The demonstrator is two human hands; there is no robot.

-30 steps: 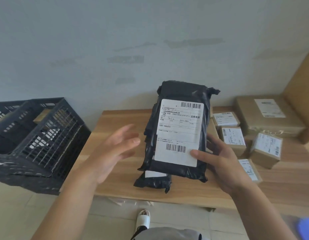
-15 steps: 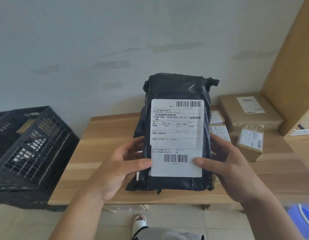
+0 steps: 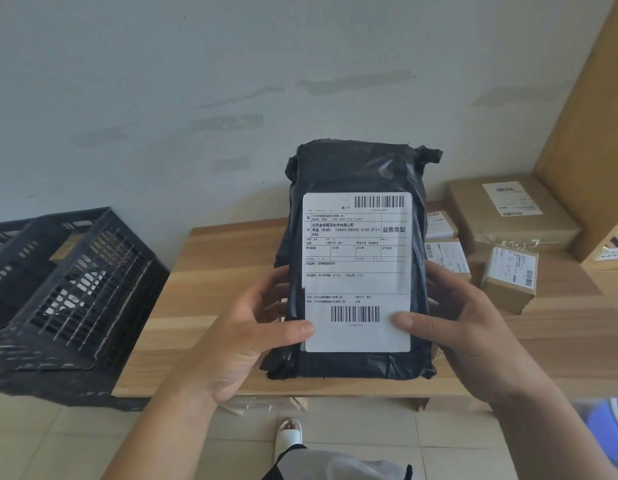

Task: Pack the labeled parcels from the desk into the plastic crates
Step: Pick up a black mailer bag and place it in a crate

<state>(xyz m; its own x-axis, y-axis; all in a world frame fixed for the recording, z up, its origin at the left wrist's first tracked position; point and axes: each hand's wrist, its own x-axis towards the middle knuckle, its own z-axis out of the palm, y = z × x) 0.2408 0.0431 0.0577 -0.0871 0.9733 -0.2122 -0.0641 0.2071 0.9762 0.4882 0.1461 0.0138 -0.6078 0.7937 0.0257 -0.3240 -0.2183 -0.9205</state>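
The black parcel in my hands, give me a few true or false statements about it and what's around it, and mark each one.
1. Both hands hold the black parcel, the left hand on one side and the right hand on the other. True.
2. The white label faces away from the camera. False: it faces the camera, barcodes showing.
3. The black crate stands to the left of the wooden desk. True.
4. The cardboard boxes are already in the crate. False: they lie on the desk, to the right.
5. The parcel lies flat on the desk. False: it is held upright above it.
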